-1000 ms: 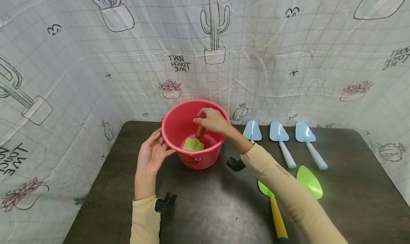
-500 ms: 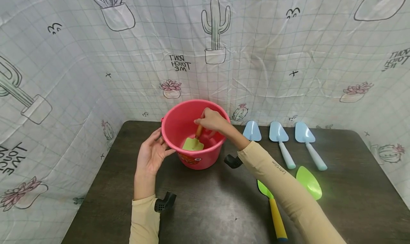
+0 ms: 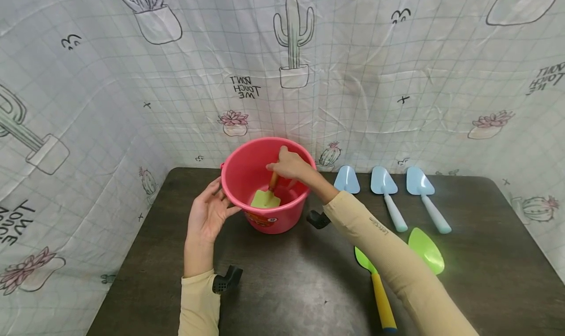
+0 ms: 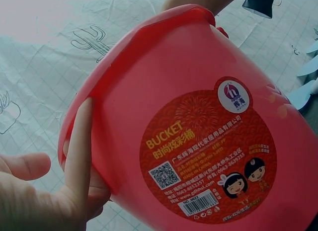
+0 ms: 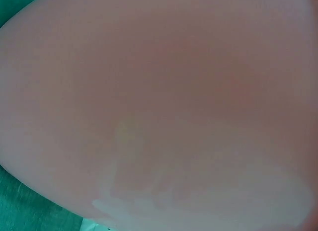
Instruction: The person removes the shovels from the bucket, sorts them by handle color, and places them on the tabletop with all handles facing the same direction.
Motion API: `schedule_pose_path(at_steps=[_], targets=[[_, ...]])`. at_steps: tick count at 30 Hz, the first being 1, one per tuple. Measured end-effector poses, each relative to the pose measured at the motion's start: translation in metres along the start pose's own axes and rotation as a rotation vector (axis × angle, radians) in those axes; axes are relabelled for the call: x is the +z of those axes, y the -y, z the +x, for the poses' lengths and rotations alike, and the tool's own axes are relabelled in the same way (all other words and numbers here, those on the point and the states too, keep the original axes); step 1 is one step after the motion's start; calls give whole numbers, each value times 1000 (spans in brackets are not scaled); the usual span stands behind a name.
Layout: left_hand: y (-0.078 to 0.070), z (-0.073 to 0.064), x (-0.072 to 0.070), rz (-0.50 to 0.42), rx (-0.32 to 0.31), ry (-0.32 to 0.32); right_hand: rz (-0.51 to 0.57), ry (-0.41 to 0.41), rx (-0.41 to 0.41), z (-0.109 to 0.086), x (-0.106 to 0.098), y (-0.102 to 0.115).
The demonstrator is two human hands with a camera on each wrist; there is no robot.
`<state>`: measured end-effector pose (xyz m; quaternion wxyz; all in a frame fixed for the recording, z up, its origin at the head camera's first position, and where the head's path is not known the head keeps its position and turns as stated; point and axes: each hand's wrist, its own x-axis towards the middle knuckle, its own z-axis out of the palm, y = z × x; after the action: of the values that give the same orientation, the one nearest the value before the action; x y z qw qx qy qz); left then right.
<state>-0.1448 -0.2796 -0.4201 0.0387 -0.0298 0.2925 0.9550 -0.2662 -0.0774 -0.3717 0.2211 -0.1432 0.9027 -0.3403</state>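
A pink bucket stands on the dark table near the patterned cloth, with a round red label on its front. My right hand reaches inside it and grips the orange handle of a small shovel, whose pale yellow-green blade points down within the bucket. With fingers mostly straight, my left hand touches the bucket's left side under the rim; up close in the left wrist view, one finger lies against the wall. A blurred pinkish surface fills the right wrist view, so that hand's fingers are hidden there.
Three light blue trowels lie in a row at the back right. Nearer are a green-bladed trowel with a yellow handle and another green blade, partly covered by my right sleeve. Patterned cloth hangs behind the table.
My right forearm has shifted slightly left and the hand turned a little, still gripping the shovel in the bucket. My left hand and the bucket stay put.
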Motion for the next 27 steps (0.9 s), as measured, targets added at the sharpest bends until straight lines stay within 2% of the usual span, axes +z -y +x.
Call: schedule_pose_path(at_steps=[8, 14, 23, 27], targets=[[0, -1, 1, -14, 0, -6, -56, 51, -101, 2, 1, -3], [1, -2, 2, -33, -1, -9, -39, 58, -106, 1, 2, -5], [3, -3, 3, -19, 7, -14, -14, 10, -118, -4, 3, -6], [2, -3, 2, -18, 8, -20, -26, -61, -149, -3, 4, -6]])
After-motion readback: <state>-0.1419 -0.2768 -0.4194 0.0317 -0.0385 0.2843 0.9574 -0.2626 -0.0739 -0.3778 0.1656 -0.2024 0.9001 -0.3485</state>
